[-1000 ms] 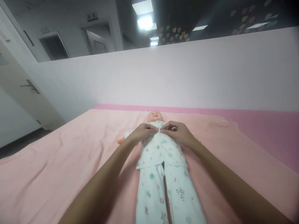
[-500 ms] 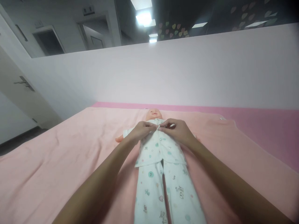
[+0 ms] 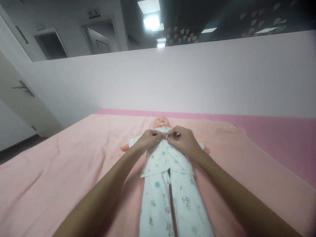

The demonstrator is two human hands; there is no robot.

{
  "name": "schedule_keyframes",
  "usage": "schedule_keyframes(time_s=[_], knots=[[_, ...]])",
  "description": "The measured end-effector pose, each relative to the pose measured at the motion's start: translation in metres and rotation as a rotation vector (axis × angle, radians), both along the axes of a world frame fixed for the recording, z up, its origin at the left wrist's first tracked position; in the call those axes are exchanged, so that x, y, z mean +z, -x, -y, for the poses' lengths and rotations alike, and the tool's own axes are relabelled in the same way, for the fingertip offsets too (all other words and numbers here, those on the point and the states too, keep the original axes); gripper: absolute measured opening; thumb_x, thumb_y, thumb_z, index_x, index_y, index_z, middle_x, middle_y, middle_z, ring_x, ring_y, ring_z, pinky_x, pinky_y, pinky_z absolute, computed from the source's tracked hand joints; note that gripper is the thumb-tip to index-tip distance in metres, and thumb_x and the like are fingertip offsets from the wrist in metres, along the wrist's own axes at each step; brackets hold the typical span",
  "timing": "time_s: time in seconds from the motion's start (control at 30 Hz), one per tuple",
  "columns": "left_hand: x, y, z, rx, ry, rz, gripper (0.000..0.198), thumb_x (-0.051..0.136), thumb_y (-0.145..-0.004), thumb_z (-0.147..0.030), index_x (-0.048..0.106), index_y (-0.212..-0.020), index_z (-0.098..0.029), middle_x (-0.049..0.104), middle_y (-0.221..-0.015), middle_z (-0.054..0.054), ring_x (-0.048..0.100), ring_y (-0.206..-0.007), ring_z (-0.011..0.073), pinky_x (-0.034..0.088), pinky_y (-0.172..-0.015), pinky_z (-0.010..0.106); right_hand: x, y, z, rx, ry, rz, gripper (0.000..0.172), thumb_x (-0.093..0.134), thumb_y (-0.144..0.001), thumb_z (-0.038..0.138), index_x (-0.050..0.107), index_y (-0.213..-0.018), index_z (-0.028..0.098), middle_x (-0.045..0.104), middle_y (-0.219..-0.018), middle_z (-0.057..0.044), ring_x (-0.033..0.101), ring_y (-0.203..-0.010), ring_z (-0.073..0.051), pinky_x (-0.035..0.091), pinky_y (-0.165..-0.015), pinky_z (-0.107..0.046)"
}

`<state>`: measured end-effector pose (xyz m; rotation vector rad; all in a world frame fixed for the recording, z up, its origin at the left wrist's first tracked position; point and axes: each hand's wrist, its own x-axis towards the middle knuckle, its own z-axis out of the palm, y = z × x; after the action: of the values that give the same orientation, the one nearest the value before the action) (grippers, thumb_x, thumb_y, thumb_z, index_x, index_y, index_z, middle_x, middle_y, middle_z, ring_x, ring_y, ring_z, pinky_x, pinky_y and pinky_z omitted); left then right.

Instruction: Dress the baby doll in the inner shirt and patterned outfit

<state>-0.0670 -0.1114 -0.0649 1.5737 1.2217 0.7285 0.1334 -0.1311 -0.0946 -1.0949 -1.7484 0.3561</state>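
Head view, your forearms (image 3: 111, 176) angled inward, left hand (image 3: 148, 138) and right hand (image 3: 183, 140) close together, fingers (image 3: 158, 133) pinching the shirt (image 3: 158, 159) front, on a doll (image 3: 161, 122) lying face-up, pink blanket (image 3: 71, 158) beneath, wall (image 3: 185, 79) beyond, door (image 3: 37, 113) at left.

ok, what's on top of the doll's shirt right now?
The left hand and right hand, fingertips close together at the upper front of the shirt. A button shows just below them. The fingers cover any fastening between them.

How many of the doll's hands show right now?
2: one doll hand just outside the person's left forearm, the other, perhaps partly covered, just outside the person's right forearm.
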Motion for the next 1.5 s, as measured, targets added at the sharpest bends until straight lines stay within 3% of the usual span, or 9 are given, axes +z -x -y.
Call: schedule_keyframes(time_s=[0.27,0.47,0.73,1.0,1.3,1.5], knots=[[-0.005,-0.001,-0.004,0.027,0.018,0.022,0.043,0.078,-0.079,-0.058,0.076,-0.087,-0.016,0.048,-0.06,-0.003,0.039,-0.054,0.0108,0.024,-0.053,0.027,-0.01,-0.001,-0.003,0.032,0.041,-0.079,0.012,0.075,-0.084,0.036,0.072,-0.084,0.025,0.073,-0.084,-0.002,0.061,-0.071,-0.018,0.05,-0.067,-0.033],[-0.006,-0.004,-0.001,0.039,-0.043,-0.003,0.041,0.072,-0.084,-0.057,0.074,-0.084,-0.017,0.049,-0.063,-0.002,0.041,-0.058,0.012,0.027,-0.055,0.027,-0.006,0.006,0.002,-0.048,0.03,-0.06,0.005,0.073,-0.081,0.029,0.069,-0.083,0.025,0.074,-0.088,-0.002,0.061,-0.071,-0.018,0.05,-0.068,-0.033],[0.005,-0.005,0.005,0.015,-0.02,0.0,0.037,0.077,-0.079,-0.052,0.078,-0.09,-0.017,0.062,-0.072,0.001,0.049,-0.065,0.0138,0.031,-0.058,0.026,-0.003,0.012,0.004,-0.07,0.058,-0.102,0.005,0.071,-0.077,0.026,0.068,-0.08,0.025,0.074,-0.085,-0.002,0.064,-0.072,-0.019,0.051,-0.067,-0.033],[-0.007,-0.004,-0.003,0.069,0.035,0.072,0.042,0.079,-0.076,-0.055,0.079,-0.093,-0.017,0.046,-0.059,-0.004,0.037,-0.054,0.0104,0.022,-0.052,0.026,-0.012,0.01,0.0,-0.064,-0.063,-0.121,0.006,0.072,-0.082,0.029,0.069,-0.08,0.025,0.072,-0.082,-0.002,0.061,-0.07,-0.019,0.051,-0.067,-0.034],[-0.007,-0.006,-0.001,0.109,0.034,0.128,0.044,0.082,-0.075,-0.056,0.079,-0.095,-0.016,0.061,-0.062,0.002,0.055,-0.06,0.0171,0.034,-0.055,0.027,-0.013,0.009,0.002,-0.064,-0.052,-0.126,0.012,0.074,-0.088,0.037,0.074,-0.087,0.025,0.075,-0.088,-0.004,0.066,-0.074,-0.021,0.053,-0.07,-0.036],[-0.008,0.0,-0.005,0.098,0.049,0.117,0.044,0.08,-0.077,-0.055,0.08,-0.098,-0.017,0.058,-0.062,0.0,0.05,-0.058,0.0139,0.031,-0.053,0.026,-0.017,0.007,-0.001,-0.036,-0.025,-0.152,0.02,0.074,-0.09,0.046,0.076,-0.091,0.025,0.076,-0.09,-0.006,0.067,-0.076,-0.023,0.054,-0.07,-0.038]])
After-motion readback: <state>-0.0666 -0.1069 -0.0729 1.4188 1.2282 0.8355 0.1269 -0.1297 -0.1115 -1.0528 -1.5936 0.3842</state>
